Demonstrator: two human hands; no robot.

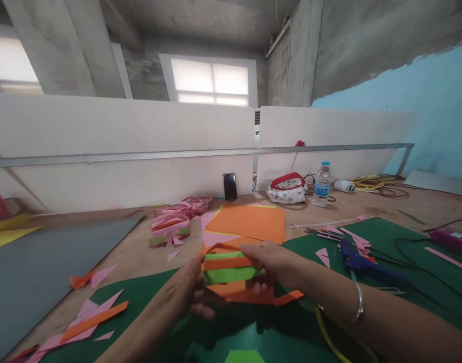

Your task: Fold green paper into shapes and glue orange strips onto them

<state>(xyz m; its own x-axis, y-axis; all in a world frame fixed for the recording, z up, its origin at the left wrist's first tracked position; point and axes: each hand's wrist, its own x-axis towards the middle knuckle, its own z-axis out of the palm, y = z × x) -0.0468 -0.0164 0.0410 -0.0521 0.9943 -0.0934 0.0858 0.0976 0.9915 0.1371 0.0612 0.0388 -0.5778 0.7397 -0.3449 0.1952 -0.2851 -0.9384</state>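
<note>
Between my two hands is a green and orange paper piece (231, 275), a folded green form with an orange band across it. My left hand (200, 290) grips its left end, with the fingers curled underneath. My right hand (266, 264) closes on the right end, thumb on top. Orange paper (240, 292) shows just below the piece, and an orange strip (289, 298) lies to its right. Beyond my hands is a stack of orange sheets (249, 222) over pink and yellow ones. A light green paper piece (245, 356) shows at the bottom edge.
A green mat (200, 338) covers the table in front. To the right lie a blue glue gun (367, 264), scissors (323, 233) and pink scraps. Bundled pink strips (170, 224), a phone (229, 186), a pouch (287, 189) and a water bottle (322, 185) stand further back.
</note>
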